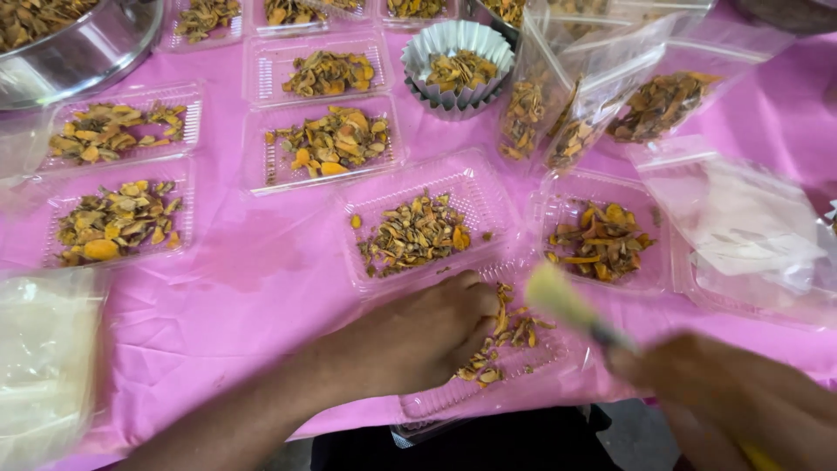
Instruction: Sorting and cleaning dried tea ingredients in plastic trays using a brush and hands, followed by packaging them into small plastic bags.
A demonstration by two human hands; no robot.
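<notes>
the left hand (427, 336) presses curled fingers on the near tray (488, 384) of dried slices (506, 336); the right hand (724, 392) pinches a brush (562, 301), ready for sweeping the slices gently.

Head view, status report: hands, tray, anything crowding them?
Left hand resting on the near clear tray of dried orange-yellow slices. Right hand holding a brush over it, blurred. Filled trays crowd the pink cloth.

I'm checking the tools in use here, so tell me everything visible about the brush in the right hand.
The pale-bristled brush has a soft, yellowish-cream tuft, a dark band below it and a yellow handle. The right hand grips the handle, tilting the tuft up-left above the nearest clear plastic tray of orange-brown dried pieces. It is motion-blurred; contact cannot be told.
</notes>
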